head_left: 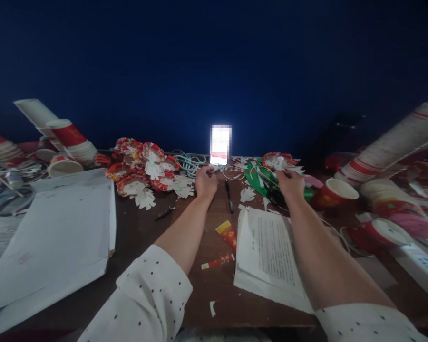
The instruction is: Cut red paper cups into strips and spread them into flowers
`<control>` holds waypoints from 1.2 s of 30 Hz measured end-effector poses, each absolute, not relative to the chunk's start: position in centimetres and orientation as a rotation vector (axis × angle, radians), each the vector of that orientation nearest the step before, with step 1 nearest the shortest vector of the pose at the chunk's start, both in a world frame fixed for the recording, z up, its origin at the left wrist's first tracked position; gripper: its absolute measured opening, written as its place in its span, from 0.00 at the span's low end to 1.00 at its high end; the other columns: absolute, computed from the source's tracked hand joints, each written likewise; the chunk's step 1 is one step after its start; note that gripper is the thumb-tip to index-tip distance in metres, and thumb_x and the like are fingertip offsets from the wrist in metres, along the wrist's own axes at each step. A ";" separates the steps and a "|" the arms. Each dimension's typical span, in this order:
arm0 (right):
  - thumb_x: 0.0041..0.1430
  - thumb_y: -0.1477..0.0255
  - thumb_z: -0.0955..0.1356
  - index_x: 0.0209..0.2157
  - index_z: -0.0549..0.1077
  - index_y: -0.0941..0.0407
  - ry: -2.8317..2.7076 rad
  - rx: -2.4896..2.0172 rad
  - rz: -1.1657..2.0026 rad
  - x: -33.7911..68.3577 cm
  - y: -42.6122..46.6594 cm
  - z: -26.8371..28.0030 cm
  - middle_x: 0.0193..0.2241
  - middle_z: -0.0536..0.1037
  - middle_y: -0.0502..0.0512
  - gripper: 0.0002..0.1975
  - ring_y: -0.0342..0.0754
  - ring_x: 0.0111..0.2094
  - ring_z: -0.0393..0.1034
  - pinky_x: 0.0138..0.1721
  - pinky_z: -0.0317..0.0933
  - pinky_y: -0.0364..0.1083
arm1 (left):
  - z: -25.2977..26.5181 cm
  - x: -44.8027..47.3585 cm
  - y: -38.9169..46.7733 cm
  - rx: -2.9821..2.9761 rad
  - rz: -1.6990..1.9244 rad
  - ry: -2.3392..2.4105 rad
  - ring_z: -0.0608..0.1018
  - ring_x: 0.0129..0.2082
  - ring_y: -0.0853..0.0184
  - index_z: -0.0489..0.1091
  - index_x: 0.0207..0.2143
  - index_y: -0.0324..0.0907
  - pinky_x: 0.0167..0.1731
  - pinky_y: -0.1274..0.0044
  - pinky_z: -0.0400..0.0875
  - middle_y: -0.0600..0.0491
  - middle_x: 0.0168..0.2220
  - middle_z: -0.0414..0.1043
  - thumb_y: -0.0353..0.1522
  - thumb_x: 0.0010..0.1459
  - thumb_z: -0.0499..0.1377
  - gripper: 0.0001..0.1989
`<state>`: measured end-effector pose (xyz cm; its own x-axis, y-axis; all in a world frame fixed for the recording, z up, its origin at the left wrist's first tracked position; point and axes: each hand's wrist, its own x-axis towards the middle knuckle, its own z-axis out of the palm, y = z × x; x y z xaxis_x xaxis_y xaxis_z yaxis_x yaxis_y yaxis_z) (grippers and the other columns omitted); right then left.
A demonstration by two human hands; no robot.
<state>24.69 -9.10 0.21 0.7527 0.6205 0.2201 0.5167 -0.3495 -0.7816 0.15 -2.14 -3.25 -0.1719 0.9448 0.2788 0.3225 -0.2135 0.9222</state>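
My left hand [206, 184] is at the back of the table, just in front of a bright, upright phone [220, 145]. Its fingers are curled together, and what they hold, if anything, is hidden. Farther right, my right hand [291, 184] has its thumb and fingers pinched beside a small whitish piece [280, 163] too blurred to name. Behind that hand lies a red-and-white cut paper cup [269, 159], and left of it a green flat thing [254, 176]. A black pen [228, 195] lies between my hands, with a white paper cutout [248, 194] near it.
Cut paper-cup shapes [151, 164] are heaped left of my left hand, beside a coiled pale cable [189, 162]. A large white board [67, 228] covers the left side. Printed sheets [271, 251] lie under my right forearm. Stacked paper cups [388, 142] lean at the right.
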 end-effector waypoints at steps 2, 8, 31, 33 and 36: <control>0.49 0.62 0.66 0.34 0.78 0.57 -1.009 -2.204 0.074 24.8 -9.6 0.5 0.32 0.79 0.62 0.16 0.58 0.37 0.73 0.37 0.65 0.50 | -3.3 0.2 -2.3 1.517 1.395 1.472 0.74 0.36 0.67 0.73 0.35 0.39 0.44 0.72 0.68 0.50 0.37 0.73 0.22 0.47 0.55 0.13; 0.52 0.59 0.64 0.44 0.78 0.55 -1.042 -2.415 -0.026 25.3 -10.4 0.7 0.41 0.78 0.66 0.22 0.62 0.42 0.72 0.40 0.64 0.55 | -3.2 0.1 -2.5 1.560 1.422 1.470 0.74 0.35 0.67 0.73 0.34 0.40 0.44 0.74 0.68 0.51 0.34 0.72 0.21 0.46 0.55 0.13; 0.55 0.65 0.67 0.49 0.74 0.49 -2.115 -1.712 0.283 20.9 -10.2 0.1 0.49 0.74 0.53 0.19 0.51 0.46 0.70 0.49 0.62 0.48 | -3.5 0.1 -2.4 1.625 1.345 1.461 0.75 0.35 0.67 0.73 0.36 0.39 0.42 0.73 0.69 0.50 0.35 0.74 0.22 0.48 0.55 0.13; 0.54 0.64 0.68 0.50 0.73 0.48 -2.174 -1.714 0.356 20.7 -10.2 0.0 0.50 0.74 0.53 0.21 0.52 0.48 0.69 0.51 0.61 0.49 | -3.4 0.1 -2.4 1.629 1.336 1.473 0.75 0.36 0.66 0.74 0.35 0.39 0.43 0.73 0.69 0.50 0.35 0.74 0.22 0.48 0.55 0.13; 0.53 0.62 0.69 0.50 0.74 0.50 -2.166 -1.765 0.371 20.6 -10.4 0.3 0.49 0.74 0.56 0.21 0.53 0.49 0.69 0.52 0.60 0.49 | -3.4 0.1 -2.4 1.637 1.325 1.481 0.75 0.35 0.66 0.74 0.35 0.38 0.43 0.72 0.69 0.49 0.35 0.74 0.22 0.47 0.55 0.13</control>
